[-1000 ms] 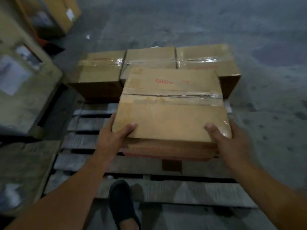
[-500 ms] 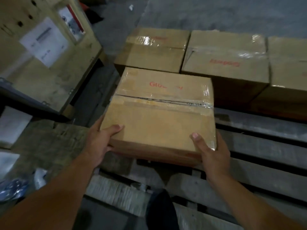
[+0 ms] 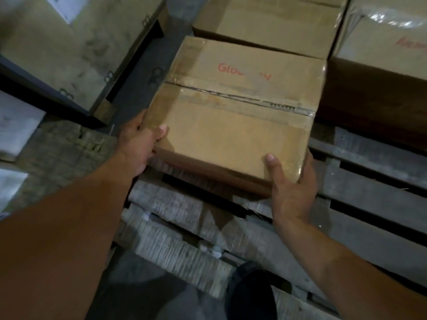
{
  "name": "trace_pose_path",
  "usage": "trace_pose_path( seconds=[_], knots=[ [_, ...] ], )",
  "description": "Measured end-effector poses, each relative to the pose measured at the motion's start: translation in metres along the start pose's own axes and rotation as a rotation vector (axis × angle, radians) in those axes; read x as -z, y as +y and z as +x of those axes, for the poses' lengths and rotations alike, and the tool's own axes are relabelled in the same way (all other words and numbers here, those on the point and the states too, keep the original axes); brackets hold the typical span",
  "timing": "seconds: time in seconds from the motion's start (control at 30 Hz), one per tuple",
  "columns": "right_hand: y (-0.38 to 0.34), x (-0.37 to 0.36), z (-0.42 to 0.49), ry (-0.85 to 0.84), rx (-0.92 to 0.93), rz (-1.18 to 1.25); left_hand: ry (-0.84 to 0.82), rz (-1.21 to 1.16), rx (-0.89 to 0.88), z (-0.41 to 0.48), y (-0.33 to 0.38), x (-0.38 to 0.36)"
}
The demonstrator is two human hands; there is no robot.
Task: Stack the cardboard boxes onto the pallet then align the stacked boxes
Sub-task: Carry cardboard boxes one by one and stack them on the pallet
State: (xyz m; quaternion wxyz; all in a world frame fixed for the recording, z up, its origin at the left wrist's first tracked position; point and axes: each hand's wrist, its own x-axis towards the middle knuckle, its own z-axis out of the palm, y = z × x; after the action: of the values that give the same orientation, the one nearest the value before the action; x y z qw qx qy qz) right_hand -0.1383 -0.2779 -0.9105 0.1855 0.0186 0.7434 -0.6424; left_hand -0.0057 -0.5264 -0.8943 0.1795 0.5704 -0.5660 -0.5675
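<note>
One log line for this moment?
brown cardboard box: held | left hand: grips | right hand: grips | grey wooden pallet: below

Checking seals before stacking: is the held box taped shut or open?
Shut. On the held box, clear tape covers the line where the top flaps meet.

Tan cardboard box (image 3: 233,125) with red lettering and glossy clear tape; grey weathered pallet (image 3: 369,229) slats; black shoe (image 3: 251,294).

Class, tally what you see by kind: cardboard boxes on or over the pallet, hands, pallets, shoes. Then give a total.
Cardboard boxes: 3 (held box, back box, right box)
Hands: 2 (left hand, right hand)
Pallet: 1
Shoe: 1
Total: 7
</note>
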Motion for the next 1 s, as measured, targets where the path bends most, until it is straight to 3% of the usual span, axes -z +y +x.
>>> trace_pose_path(
  seconds=[0.37,0.8,0.9,1.0],
  knots=[
    [0.004,-0.028,-0.002,0.019,-0.031,-0.045,0.145,0.049,-0.065,0.036,0.008,0.002],
    [0.009,-0.025,0.007,-0.044,-0.052,-0.109,0.218,0.425,-0.145,0.026,0.013,-0.004],
    [0.002,-0.013,0.008,-0.089,-0.081,-0.17,0.324,0.587,-0.26,0.006,0.02,-0.013],
    [-0.007,0.022,0.009,-0.09,-0.071,-0.208,0.282,0.648,-0.418,-0.039,0.033,-0.044]
  ],
)
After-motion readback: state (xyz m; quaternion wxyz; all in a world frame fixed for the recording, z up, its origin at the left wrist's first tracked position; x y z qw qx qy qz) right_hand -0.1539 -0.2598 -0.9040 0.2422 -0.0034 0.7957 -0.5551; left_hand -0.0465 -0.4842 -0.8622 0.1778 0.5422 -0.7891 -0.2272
